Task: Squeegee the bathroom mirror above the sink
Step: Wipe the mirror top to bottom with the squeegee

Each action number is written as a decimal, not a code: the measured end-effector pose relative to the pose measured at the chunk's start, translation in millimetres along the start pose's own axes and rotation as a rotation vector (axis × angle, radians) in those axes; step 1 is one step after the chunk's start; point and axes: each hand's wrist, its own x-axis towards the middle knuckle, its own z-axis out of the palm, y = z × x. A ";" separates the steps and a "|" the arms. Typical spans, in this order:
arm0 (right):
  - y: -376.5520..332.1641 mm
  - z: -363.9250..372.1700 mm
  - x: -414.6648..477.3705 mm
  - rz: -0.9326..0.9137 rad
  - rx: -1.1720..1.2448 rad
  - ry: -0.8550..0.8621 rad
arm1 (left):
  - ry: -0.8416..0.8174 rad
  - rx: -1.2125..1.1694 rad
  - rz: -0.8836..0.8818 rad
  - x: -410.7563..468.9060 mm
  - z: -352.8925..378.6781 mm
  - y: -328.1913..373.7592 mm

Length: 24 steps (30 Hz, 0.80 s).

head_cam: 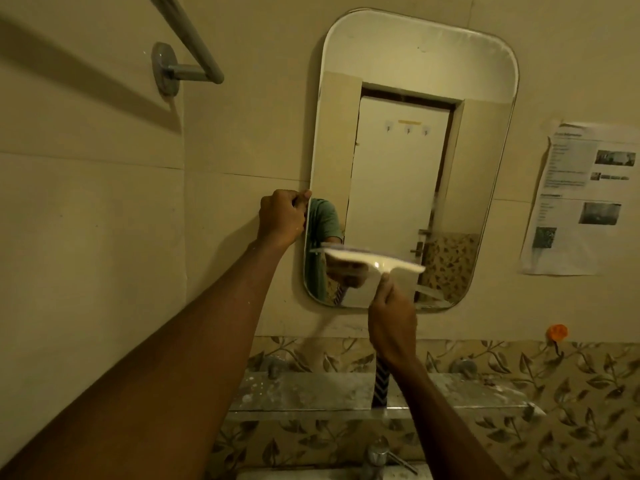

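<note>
Two jobs are running: left hand [280,216] is gripping the mirror [398,168] edge, steadying it; right hand [393,320] is grasping the squeegee [374,265].

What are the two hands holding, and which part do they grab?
The right hand grips the white squeegee by its handle. The left hand holds the mirror by its left edge.

The right hand [393,323] hides the squeegee [377,263] handle; notice [581,199] text unreadable.

Left hand [281,216], right hand [393,318], both clenched.
</note>
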 end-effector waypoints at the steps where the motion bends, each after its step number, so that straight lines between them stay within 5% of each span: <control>1: -13.4 -3.3 14.0 -0.028 0.010 0.015 | -0.022 -0.022 -0.008 -0.2 -2.1 1.4; 5: -45.2 -1.6 46.1 -0.054 0.012 0.028 | -0.077 -0.099 -0.040 2.6 -6.5 5.1; 13: 6.7 31.3 -21.0 0.018 -0.126 -0.100 | -0.070 -0.083 -0.031 -0.1 -4.3 3.1; 24: -22.2 7.9 23.1 -0.150 -0.103 -0.082 | -0.086 -0.092 -0.051 -2.5 -6.7 4.7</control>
